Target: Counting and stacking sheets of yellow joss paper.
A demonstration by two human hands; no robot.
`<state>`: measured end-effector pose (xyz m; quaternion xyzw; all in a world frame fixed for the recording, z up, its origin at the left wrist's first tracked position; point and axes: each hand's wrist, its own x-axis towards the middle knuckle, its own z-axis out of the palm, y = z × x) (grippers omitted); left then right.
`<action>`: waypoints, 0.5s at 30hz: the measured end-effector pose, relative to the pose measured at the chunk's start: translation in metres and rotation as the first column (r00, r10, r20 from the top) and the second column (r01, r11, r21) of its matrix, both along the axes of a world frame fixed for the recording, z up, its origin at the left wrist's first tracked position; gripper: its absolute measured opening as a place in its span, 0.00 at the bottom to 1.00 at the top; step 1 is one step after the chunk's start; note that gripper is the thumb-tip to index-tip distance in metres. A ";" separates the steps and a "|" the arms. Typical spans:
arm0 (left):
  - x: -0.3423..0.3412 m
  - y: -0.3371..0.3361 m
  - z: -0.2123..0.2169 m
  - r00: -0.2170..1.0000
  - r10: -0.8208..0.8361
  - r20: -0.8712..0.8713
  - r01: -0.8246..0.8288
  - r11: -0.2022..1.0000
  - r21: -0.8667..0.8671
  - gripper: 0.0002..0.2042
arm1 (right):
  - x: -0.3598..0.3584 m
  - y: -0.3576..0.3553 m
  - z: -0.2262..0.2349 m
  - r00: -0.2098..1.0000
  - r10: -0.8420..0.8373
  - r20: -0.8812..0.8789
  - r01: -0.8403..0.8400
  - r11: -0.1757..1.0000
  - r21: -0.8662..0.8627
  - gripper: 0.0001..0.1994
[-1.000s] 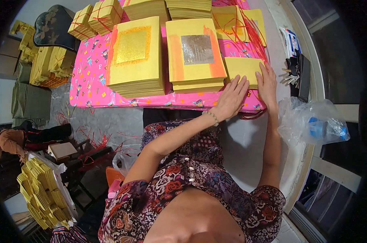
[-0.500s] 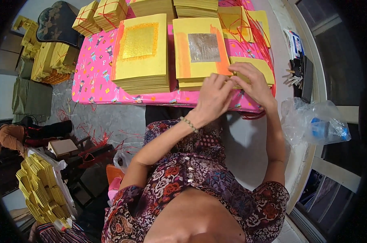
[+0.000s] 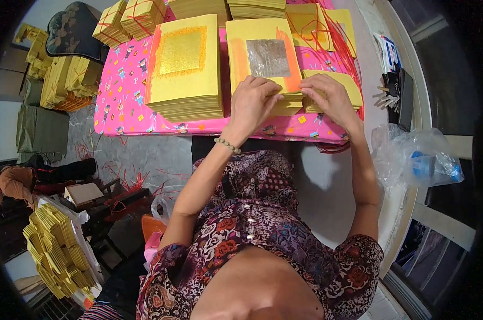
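A stack of yellow paper sheets (image 3: 240, 61) lies in front of me on the table; its top sheet bears a silver foil square (image 3: 268, 58) and orange strips. My left hand (image 3: 255, 101) is closed at the sheet's near edge, thumb and fingers pinched together. At the near right corner my right hand (image 3: 329, 101) also pinches the edge, fingers bent. Between the hands the near edge looks slightly raised. Left of this stands a thicker stack (image 3: 185, 101) with a gold foil square on top. A smaller yellow stack (image 3: 348, 85) sits beside my right hand.
Red-tied yellow bundles (image 3: 144, 18) and red strings (image 3: 340, 37) lie on the pink patterned table cover (image 3: 121, 90). A clear plastic bag (image 3: 412, 160) hangs or rests at the right. Yellow paper piles (image 3: 52, 250) and another person (image 3: 20, 181) are at the left.
My left hand has moved left along the near edge of the top sheet, away from my right hand. The right hand stays near the corner, and its fingers have shifted slightly.
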<state>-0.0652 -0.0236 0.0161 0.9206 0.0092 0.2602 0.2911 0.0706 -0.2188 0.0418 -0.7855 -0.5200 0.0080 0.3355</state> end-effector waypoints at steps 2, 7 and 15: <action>0.000 0.003 0.000 1.000 -0.020 0.000 0.020 1.000 -0.015 0.08 | 0.001 0.001 0.000 1.000 0.003 -0.027 -0.003 1.000 -0.010 0.09; 0.001 0.003 0.006 0.998 -0.014 -0.053 0.012 0.999 -0.038 0.08 | -0.001 0.002 0.003 0.996 -0.035 -0.076 0.031 0.998 -0.052 0.08; 0.003 0.004 0.006 0.998 0.017 -0.064 -0.021 0.998 -0.056 0.08 | 0.000 0.004 0.003 0.991 -0.042 -0.128 0.039 0.999 -0.022 0.09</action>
